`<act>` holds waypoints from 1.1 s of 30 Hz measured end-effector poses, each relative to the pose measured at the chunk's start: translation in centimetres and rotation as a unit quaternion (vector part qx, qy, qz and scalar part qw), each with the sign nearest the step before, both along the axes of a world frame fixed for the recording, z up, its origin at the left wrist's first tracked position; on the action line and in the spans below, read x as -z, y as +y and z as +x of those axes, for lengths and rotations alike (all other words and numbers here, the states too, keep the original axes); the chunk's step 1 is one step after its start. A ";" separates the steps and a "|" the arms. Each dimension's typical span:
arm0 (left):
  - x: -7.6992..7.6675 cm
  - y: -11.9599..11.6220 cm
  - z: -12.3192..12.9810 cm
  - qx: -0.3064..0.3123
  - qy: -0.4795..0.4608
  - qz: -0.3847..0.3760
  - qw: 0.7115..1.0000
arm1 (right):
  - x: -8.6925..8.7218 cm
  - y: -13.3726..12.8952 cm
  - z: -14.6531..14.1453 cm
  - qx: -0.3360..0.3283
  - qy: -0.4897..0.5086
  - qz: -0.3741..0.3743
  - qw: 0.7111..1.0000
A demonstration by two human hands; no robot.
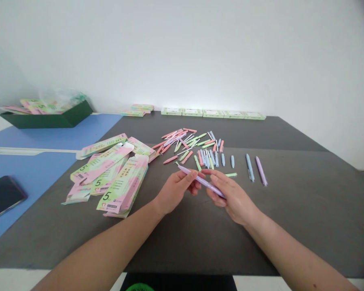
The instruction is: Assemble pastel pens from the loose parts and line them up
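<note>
One lilac pen [202,181] between left hand [175,192] and right hand [232,198], "5" cartons [123,188] beside

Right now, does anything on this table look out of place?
Yes: loose pen parts lie scattered across the dark tabletop, and opened pen boxes sprawl in a heap, unlike the neat boxes behind.

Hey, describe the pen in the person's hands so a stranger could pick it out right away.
On the dark grey table, the person's left hand and right hand meet just in front of a scatter of pastel pen parts. The lilac pen is the one held between them, the only pen lifted off the table.
</note>
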State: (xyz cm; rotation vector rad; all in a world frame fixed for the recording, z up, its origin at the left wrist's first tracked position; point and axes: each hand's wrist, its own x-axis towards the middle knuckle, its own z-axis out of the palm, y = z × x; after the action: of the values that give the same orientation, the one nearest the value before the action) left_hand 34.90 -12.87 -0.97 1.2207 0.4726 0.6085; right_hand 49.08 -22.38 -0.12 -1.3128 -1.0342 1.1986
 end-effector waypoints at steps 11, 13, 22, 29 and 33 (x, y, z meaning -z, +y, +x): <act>0.1 0.1 0.1 0.011 -0.030 -0.056 0.998 | 0.3 0.0 0.2 -0.019 0.014 0.012 1.000; 0.1 0.1 0.2 -0.008 -0.042 -0.079 0.996 | 0.2 0.1 0.3 -0.004 0.004 0.020 1.000; 0.1 1.2 0.0 -0.072 -0.061 -0.095 0.991 | -0.3 0.5 1.0 0.052 -0.137 0.035 0.989; 0.0 2.7 -0.3 -0.135 -0.106 -0.156 0.973 | 0.6 0.5 1.8 0.079 -0.120 0.057 0.988; -0.2 3.3 -0.5 -0.114 -0.160 -0.254 0.947 | 0.9 0.4 1.8 0.108 -0.079 0.094 0.987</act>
State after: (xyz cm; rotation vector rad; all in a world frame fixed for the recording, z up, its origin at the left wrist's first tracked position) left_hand 34.44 -9.54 -0.76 0.5667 0.4611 0.8067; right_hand 50.87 -21.94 -1.00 -1.3481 -1.0589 0.8251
